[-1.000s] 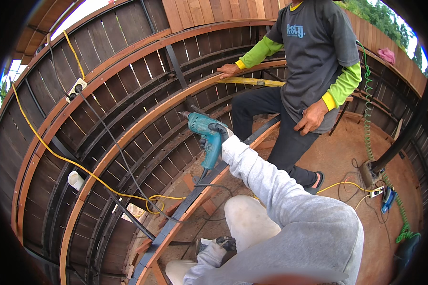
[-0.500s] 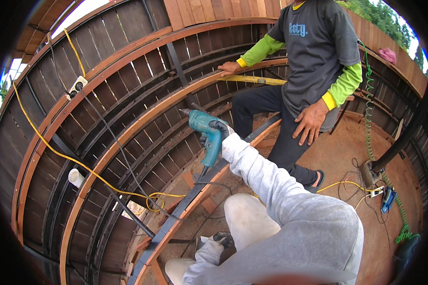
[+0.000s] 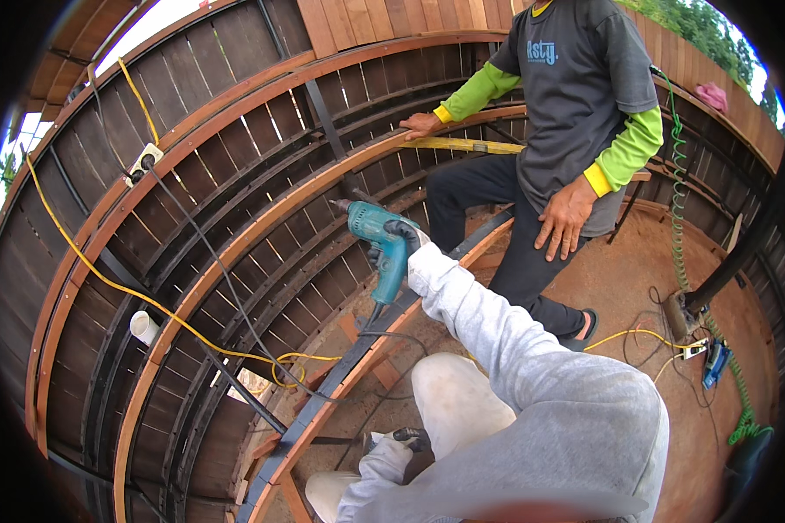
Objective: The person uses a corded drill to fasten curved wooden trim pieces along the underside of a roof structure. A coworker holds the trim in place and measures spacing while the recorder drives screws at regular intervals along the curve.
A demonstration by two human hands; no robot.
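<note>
My right hand (image 3: pixel 398 237), in a dark glove, grips the handle of a teal power drill (image 3: pixel 379 222). The drill is held up over the curved bench frame, its chuck pointing left, away from the other person. A cord runs down from its handle. Low in the picture, my left hand (image 3: pixel 410 438), also gloved, is closed near my bent knee. Something small and pale shows beside its fingers, too unclear to name. Beneath the drill runs a curved rail (image 3: pixel 323 401) with a dark metal top and wooden edge.
A co-worker (image 3: pixel 567 113) stands ahead, one hand on the wooden rail, the other on a thigh. A yellow spirit level (image 3: pixel 462 146) lies by that rail. A yellow cord (image 3: pixel 105 277) and a power strip (image 3: pixel 145 163) hang left. A blue tool (image 3: pixel 715 364) lies right, near a green coiled hose (image 3: pixel 677 200).
My view has shifted very slightly. The drill stays raised in my right hand, and both my hands keep nearly the same pose.
</note>
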